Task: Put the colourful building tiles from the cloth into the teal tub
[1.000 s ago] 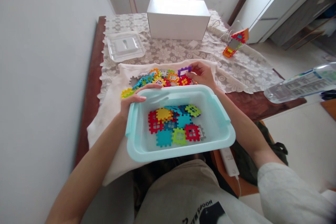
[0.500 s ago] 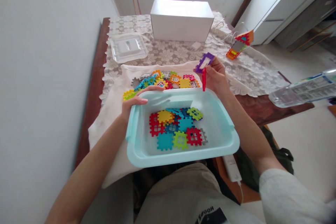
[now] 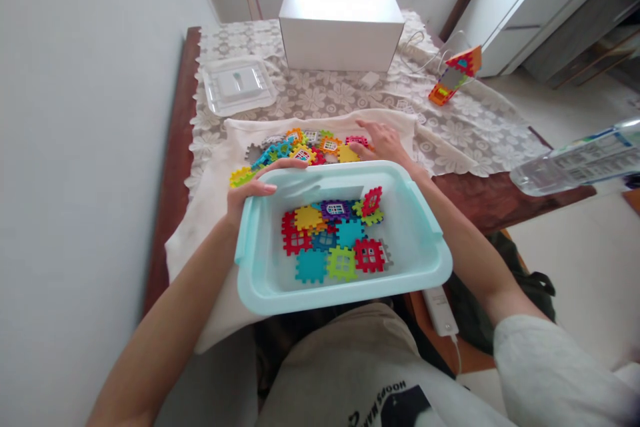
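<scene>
My left hand [image 3: 255, 188] grips the left rim of a light-blue plastic bin [image 3: 345, 299], which is tilted toward me. Inside the bin lie several flat interlocking tiles, among them a purple window tile [image 3: 335, 209], a red window tile [image 3: 372, 201] leaning near the far wall, a yellow tile [image 3: 309, 217] and a turquoise tile [image 3: 311, 266]. Beyond the far rim, my right hand [image 3: 383, 143] reaches over a loose pile of coloured tiles [image 3: 303, 155] on a cream cloth. Its fingers are apart, near a yellow tile [image 3: 349, 153], and I see nothing held.
A white box [image 3: 341, 40] stands at the back of the lace-covered table, with a clear plastic lid [image 3: 239, 85] to its left. A small house of joined tiles [image 3: 455, 75] is at the right. A plastic bottle [image 3: 575, 160] lies at the right edge.
The purple and red tiles that my right hand held are now in the bin. That hand has moved left and down to the pile, its fingers spread. My left hand stays on the rim.
</scene>
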`<state>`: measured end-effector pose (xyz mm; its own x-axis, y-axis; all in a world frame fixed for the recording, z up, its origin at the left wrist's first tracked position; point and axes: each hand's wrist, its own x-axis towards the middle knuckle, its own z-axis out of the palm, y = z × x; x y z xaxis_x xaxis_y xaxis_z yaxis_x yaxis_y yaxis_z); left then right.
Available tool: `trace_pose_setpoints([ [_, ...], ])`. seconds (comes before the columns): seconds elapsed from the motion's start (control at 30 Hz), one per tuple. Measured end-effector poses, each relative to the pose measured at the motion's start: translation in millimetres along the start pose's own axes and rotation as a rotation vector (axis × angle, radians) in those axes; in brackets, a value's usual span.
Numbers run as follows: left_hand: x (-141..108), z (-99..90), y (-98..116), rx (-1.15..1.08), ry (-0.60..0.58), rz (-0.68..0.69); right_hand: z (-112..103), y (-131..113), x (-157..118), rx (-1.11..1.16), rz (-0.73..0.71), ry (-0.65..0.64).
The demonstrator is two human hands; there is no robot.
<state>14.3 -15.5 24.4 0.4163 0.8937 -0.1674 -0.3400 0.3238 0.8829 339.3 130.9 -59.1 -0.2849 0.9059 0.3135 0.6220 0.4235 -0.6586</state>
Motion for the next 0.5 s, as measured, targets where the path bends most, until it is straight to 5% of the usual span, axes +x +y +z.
trace_pose_setpoints([
  [0.13,4.0,-5.0,-3.3,-0.029,-0.01,-0.003,11.7,10.0,3.5,-0.088,-0.029,-0.161],
  [0.5,8.5,-13.9,-11.1,-0.035,-0.012,0.036,10.7,-2.1,3.6,0.336,0.063,0.148],
])
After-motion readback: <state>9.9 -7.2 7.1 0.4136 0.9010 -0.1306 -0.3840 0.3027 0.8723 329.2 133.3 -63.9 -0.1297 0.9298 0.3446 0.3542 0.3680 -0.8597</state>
